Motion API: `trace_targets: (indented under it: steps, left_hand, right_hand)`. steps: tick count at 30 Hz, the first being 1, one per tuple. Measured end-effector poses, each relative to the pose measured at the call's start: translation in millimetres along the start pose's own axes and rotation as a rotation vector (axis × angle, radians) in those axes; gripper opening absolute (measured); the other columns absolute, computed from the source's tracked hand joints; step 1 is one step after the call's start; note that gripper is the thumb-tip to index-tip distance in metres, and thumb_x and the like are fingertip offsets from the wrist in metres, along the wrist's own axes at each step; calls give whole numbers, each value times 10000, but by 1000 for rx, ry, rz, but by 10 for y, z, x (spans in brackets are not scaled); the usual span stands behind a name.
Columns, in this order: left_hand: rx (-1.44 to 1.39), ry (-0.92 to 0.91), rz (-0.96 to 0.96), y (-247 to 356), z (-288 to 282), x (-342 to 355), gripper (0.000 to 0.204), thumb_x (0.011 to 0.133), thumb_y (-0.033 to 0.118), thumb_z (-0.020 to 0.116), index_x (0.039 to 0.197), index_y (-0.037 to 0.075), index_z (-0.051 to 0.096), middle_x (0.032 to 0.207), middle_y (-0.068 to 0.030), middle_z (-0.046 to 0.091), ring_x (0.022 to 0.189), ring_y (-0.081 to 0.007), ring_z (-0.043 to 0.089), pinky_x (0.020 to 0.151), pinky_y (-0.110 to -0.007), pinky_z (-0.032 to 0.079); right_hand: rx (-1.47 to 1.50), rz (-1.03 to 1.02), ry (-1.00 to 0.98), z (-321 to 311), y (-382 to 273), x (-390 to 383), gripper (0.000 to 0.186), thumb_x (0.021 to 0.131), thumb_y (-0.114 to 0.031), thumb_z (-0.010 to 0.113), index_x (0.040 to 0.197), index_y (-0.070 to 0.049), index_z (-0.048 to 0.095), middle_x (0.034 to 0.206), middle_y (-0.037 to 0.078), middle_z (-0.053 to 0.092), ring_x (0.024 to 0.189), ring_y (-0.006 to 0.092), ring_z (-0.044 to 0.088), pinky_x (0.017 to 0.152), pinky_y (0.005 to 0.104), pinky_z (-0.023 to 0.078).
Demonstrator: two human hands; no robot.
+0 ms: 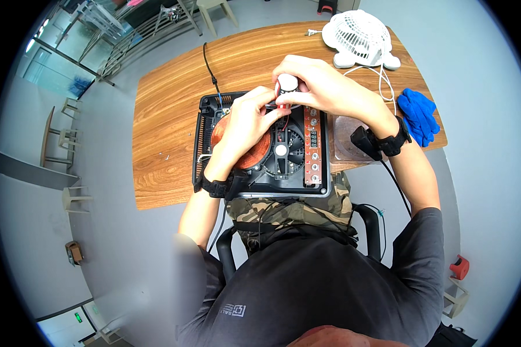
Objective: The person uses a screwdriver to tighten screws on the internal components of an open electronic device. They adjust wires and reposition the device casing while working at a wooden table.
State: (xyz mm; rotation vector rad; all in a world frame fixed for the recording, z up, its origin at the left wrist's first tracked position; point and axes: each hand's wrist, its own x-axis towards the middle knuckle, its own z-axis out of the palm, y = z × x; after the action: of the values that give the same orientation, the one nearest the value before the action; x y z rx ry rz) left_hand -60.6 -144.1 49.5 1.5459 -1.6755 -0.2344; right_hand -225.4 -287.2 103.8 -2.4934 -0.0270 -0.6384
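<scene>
An opened induction cooker (260,192) lies at the table's near edge, its black casing showing a copper coil (250,155), a cooling fan (281,150) and a strip-shaped control board (313,147). Above the cooker's far part, my right hand (315,87) is closed around a white-topped, red-banded cylinder (287,82), held upright; its exact kind is unclear. My left hand (246,121) reaches over the coil, its thumb and forefinger pinched together right beside the cylinder's red lower end. Whatever lies between those fingertips is hidden.
A white fan-like appliance (360,39) with a cord stands at the far right, near blue gloves (419,115). Beside the cooker sits a clear plastic tray (353,141), partly under my right forearm. A black cable (213,78) runs from the cooker's far side.
</scene>
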Motion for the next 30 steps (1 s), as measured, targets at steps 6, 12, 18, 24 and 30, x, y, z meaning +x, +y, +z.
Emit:
trace_targets:
  steps: [6,12,18,24,30]
  left_hand:
    - [7,-3,4,9,2,-6,289,831,204,839,1005,4,723,913,-108,684,641,-233,574,631,-357,496]
    - [11,-9,2,-16,17,5,290,828,200,843,1000,3,719,906,-106,677,634,-228,569,626,-354,494]
    - [-20,-1,-32,-10,24,-5,289,830,198,848,1013,8,731,884,-81,657,646,-183,528,626,-336,465]
    - [7,-78,-95,2,-28,-39,286,827,153,840,1048,8,732,911,-72,654,673,-170,540,647,-326,470]
    - [120,-289,-71,-367,55,-223,254,819,79,786,1059,8,741,1010,-140,709,930,-316,701,845,-414,549]
  right_hand:
    - [-24,29,-19,-2,2,-8,371,879,-247,783,1142,-25,645,1039,124,678,967,308,679,843,389,545]
    - [11,1,6,6,40,-16,350,917,-285,751,1073,4,628,996,167,641,918,351,655,799,421,523]
    - [21,-5,10,20,49,-8,355,914,-284,755,1077,5,631,997,167,646,912,348,661,793,422,526]
    - [24,34,5,15,55,-41,352,910,-275,760,1085,3,633,1001,161,650,918,345,663,795,420,528]
    - [22,46,-5,1,47,-26,367,907,-280,767,1106,-3,633,1021,156,651,940,343,665,818,417,533]
